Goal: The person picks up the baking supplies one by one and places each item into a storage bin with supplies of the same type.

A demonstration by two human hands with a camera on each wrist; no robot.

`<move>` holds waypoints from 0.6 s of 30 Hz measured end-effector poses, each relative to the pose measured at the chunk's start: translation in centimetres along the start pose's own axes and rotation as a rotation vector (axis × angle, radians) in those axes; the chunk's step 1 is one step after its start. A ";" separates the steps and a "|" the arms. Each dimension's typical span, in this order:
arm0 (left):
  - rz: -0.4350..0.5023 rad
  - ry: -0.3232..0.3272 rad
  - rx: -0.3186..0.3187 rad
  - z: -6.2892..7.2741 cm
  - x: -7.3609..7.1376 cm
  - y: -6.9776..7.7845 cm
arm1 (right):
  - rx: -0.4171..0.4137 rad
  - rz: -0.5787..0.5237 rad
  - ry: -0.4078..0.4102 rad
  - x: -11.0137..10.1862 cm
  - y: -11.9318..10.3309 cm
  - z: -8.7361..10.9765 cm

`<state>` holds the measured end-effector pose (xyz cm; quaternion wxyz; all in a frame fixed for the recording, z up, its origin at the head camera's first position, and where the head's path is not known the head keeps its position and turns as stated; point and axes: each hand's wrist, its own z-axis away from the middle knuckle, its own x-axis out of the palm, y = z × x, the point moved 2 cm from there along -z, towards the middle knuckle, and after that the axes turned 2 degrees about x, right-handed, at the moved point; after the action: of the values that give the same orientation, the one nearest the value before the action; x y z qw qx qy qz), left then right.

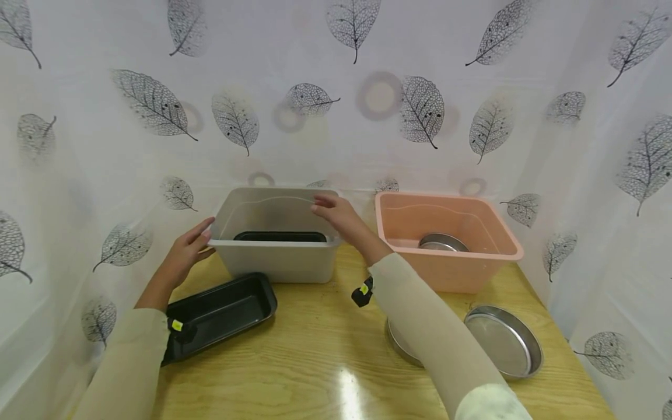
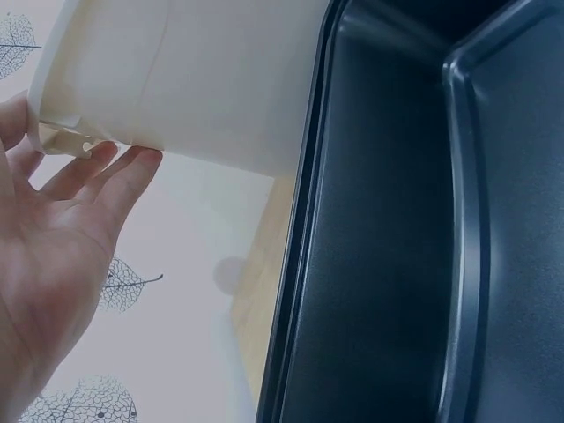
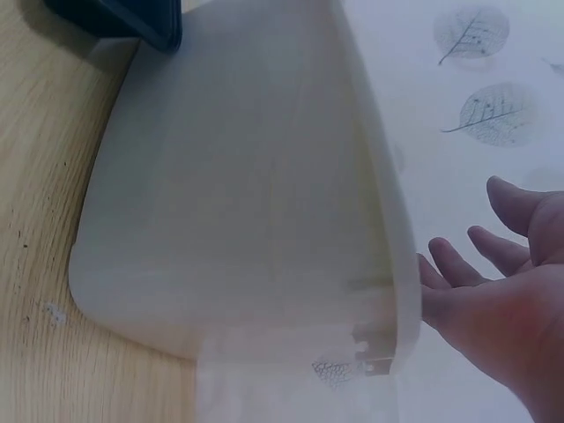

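Note:
A grey plastic bin (image 1: 280, 262) stands at the back of the table with a dark pan (image 1: 278, 236) inside it. At its left rim, my left hand (image 1: 184, 254) holds the edge, the fingers (image 2: 128, 181) tucked beneath the lip. My right hand (image 1: 341, 216) is over the bin's right rim with fingers extended and nothing in its grasp. In the right wrist view, that hand (image 3: 502, 291) lies close against the rim, some fingertips hidden behind it. Below my left wrist, a black loaf pan (image 1: 226, 315) rests on the table, partly covered by the forearm.
A pink bin (image 1: 446, 271) stands to the right, holding a round metal pan (image 1: 443, 242). Two more round pans lie before it: one (image 1: 506, 344) near the right edge, another (image 1: 401, 344) partly under my right sleeve. A leaf-patterned curtain (image 1: 315, 146) surrounds the wooden table (image 1: 315, 356).

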<state>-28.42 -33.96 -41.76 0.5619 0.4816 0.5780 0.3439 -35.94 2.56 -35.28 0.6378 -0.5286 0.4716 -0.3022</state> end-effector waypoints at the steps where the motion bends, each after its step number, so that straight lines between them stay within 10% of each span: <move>1: 0.001 0.001 -0.001 0.0 0.0 0.0 | -0.013 -0.015 -0.006 0.0 -0.1 0.3; 18: 0.001 0.000 -0.013 0.0 0.1 0.1 | -0.041 -0.169 -0.079 1.5 0.2 6.0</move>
<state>-28.36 -33.82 -41.66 0.5648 0.4780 0.5757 0.3479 -29.83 3.59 -35.92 0.6173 -0.5910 0.4059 -0.3239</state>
